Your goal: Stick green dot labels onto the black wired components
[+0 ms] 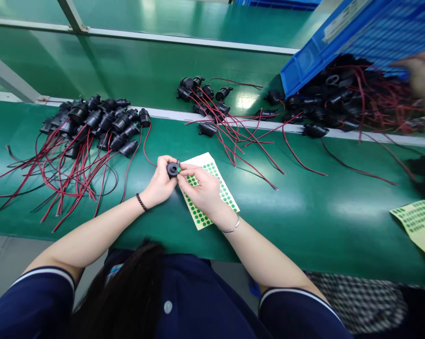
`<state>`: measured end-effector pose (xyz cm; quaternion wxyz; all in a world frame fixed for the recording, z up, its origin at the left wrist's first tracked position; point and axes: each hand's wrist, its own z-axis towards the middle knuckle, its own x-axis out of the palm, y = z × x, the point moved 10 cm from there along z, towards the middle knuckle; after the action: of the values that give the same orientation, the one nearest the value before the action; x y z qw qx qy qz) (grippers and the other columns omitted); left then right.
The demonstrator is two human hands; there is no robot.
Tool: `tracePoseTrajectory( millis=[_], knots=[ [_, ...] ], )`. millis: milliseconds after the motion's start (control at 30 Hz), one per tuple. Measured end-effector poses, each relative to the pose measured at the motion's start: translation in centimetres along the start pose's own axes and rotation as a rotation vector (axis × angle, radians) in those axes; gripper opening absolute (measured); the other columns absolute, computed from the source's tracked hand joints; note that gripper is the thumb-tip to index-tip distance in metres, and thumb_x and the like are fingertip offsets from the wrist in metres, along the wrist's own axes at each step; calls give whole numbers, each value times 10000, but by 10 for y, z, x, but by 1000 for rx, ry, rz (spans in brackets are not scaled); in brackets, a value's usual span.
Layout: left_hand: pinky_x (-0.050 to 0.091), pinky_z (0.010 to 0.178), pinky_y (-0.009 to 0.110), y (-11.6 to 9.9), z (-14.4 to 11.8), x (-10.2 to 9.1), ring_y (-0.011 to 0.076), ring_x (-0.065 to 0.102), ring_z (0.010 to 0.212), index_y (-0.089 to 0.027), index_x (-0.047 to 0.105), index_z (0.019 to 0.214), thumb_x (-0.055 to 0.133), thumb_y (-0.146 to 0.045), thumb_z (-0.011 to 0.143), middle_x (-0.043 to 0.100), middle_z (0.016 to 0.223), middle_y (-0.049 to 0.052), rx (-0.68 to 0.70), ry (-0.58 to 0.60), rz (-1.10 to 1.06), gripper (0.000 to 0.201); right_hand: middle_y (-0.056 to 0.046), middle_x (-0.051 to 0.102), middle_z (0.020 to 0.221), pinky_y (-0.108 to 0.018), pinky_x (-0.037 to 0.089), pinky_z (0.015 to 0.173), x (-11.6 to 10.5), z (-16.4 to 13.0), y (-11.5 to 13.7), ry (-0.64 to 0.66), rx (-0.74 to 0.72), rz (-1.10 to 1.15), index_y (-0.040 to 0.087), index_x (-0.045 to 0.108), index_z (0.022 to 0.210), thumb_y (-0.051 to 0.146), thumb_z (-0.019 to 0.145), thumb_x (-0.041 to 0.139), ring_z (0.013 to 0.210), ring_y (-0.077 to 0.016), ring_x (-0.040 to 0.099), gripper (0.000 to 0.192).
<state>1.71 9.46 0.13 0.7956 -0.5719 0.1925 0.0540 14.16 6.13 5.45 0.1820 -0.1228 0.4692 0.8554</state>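
Observation:
My left hand point(160, 182) grips a small round black socket part point(172, 168) above the green table. My right hand point(201, 187) meets it from the right, thumb and forefinger pinched at the part's edge where a small green dot shows. Under my right hand lies a pale yellow sheet of green round stickers point(217, 181). A red wire runs from the part toward the pile on the left.
A pile of black parts with red and black wires point(92, 125) lies at the left, a smaller pile point(207, 101) at the middle back. A tilted blue crate point(356, 33) spills parts at the right, where another person's hand point(424, 75) holds it. A second sticker sheet point(419, 223) lies at the right edge.

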Motion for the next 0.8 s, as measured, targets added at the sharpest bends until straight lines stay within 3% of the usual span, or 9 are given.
tracePoseTrajectory(
  millis=[233,367,600,700,800],
  knots=[
    [464,905,424,-35,-7,-12,210,548,1035,-257,344,1113,518,-113,821,527,1098,66,351,-145,192,369,-72,772,1064,-400,591,946,9,-3,-25,42,269,421,223,692,874,228,845,669,1016,-208,733,38],
    [420,909,452,-46,-9,-15,209,571,974,-290,334,1080,527,-160,847,572,1069,37,436,-192,348,329,-74,770,1063,-425,581,960,9,-4,-23,58,303,469,223,693,833,247,824,696,1025,-215,724,26],
    [402,876,417,-66,-16,-21,194,592,931,-307,391,1034,530,-122,851,610,1006,1,633,-258,430,295,-56,778,1035,-409,588,939,6,-3,-14,78,258,525,225,707,798,174,816,707,996,-201,734,54],
    [391,863,421,-65,-17,-19,198,592,919,-302,410,1002,531,-137,845,629,992,-5,645,-230,478,257,-51,779,1038,-400,591,926,6,-3,-13,103,260,541,224,705,780,181,818,708,982,-194,736,58],
    [367,868,437,-51,-11,-15,211,588,920,-291,433,954,525,-170,843,647,965,-6,538,-132,482,188,-56,780,1044,-410,590,927,6,-4,-15,143,286,544,221,702,750,256,814,732,963,-198,737,79]
  ],
)
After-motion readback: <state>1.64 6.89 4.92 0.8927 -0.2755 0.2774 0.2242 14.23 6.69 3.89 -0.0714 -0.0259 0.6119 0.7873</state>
